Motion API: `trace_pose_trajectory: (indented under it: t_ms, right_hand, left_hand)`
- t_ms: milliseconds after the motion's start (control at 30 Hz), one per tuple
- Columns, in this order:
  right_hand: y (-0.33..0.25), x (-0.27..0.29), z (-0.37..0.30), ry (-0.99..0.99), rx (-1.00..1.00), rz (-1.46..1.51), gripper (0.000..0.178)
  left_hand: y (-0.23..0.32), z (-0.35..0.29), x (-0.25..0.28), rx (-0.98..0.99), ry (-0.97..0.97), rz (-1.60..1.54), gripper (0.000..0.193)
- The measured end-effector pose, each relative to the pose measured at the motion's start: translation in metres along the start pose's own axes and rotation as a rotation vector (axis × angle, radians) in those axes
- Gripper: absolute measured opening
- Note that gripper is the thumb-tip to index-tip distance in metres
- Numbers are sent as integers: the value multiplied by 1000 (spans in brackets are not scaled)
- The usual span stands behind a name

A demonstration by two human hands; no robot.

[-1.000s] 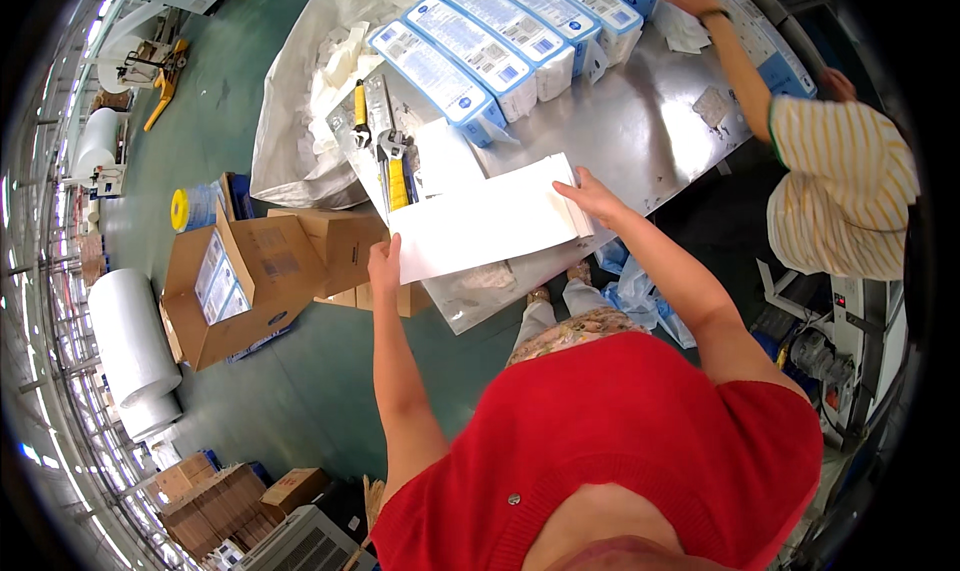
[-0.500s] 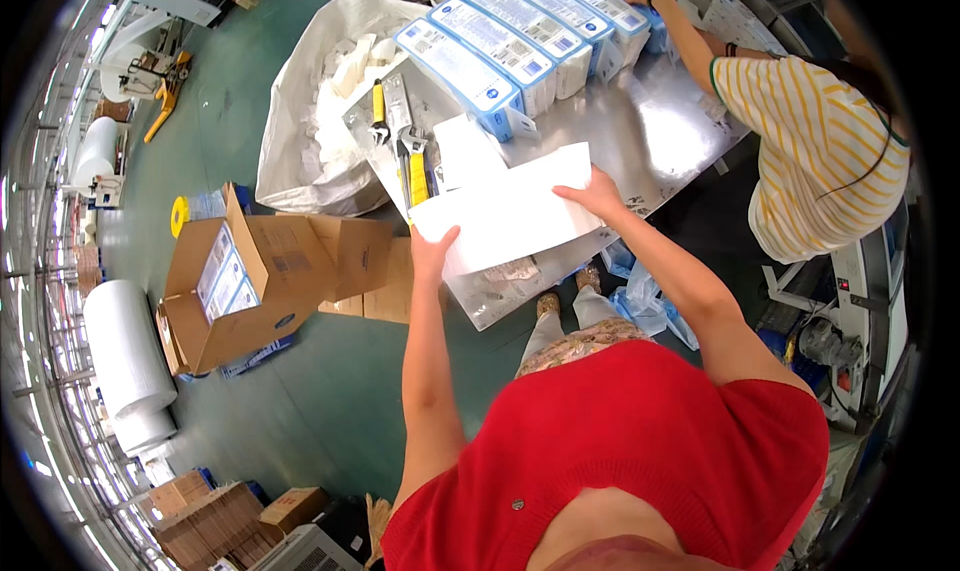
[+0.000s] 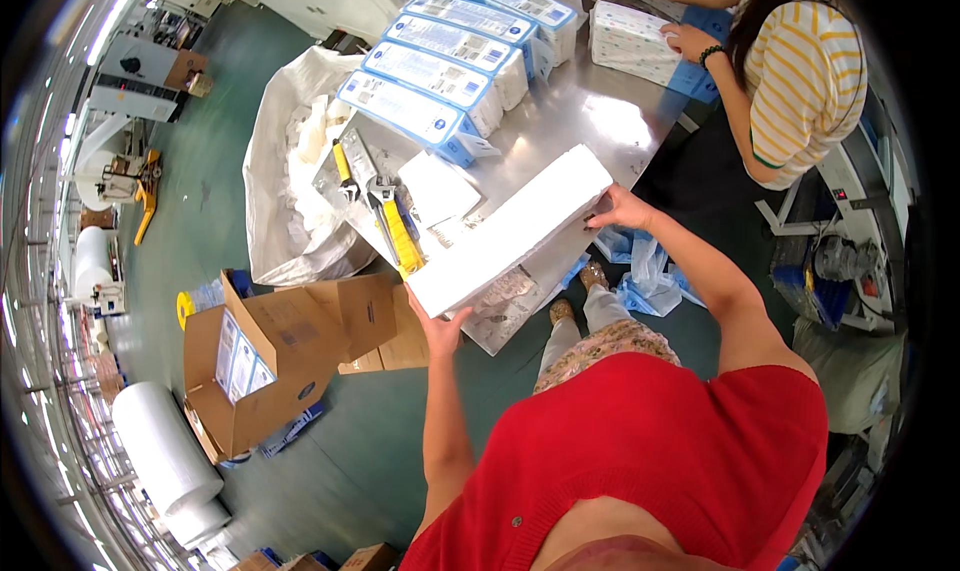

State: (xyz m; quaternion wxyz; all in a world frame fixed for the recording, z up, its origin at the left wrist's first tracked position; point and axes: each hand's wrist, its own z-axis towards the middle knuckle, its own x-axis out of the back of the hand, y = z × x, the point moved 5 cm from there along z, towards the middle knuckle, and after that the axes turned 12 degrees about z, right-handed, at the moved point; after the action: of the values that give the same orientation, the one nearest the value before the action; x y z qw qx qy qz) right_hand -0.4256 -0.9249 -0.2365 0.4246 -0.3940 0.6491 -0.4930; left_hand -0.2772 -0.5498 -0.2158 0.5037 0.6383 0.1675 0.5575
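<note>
1. The lower-left end of a white stack [image 3: 512, 233], at the frame's centre, is gripped by the left hand [image 3: 437, 329], its thumb spread and fingers partly curled.
2. The upper-right end is held by the half-curled right hand [image 3: 625, 211].
3. A yellow-handled wrench [image 3: 402, 243] is seen on the bench [image 3: 548, 121], left of the stack.
4. Blue-and-white packs [image 3: 425, 74] are lined up at upper centre.
5. A patterned white pack [image 3: 630, 43] is touched by a co-worker's hand [image 3: 690, 43], upper right.
</note>
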Motion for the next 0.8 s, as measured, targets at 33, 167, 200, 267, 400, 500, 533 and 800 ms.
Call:
trace_pose_trajectory:
  t_ms: [33, 167, 200, 267, 400, 500, 533, 800]
  right_hand:
    - [-4, 3, -2, 42, 15, -19, 62]
    - [11, -7, 8, -53, -321, 105, 74]
    - [4, -26, 12, -59, -326, -3, 70]
    - [2, -46, 15, -26, -133, -12, 62]
    - [6, -50, -16, 45, 72, 57, 60]
    - [1, -35, -64, 113, 234, 34, 60]
    - [2, -25, -84, 138, 247, -15, 62]
    - [-37, 88, -311, 617, 398, 131, 65]
  left_hand:
    - [-13, -2, 0, 33, -47, -26, 97]
    - [-56, -4, -10, 195, -199, -31, 71]
    - [-54, -5, -18, 202, -158, -81, 62]
    - [-27, 5, -40, 250, -106, -202, 54]
    - [-17, -7, -43, 259, -41, -175, 54]
    - [-12, -23, -38, 152, -185, -105, 57]
    - [26, -29, -43, 145, -156, -193, 59]
    - [194, -72, -187, -76, -483, -199, 58]
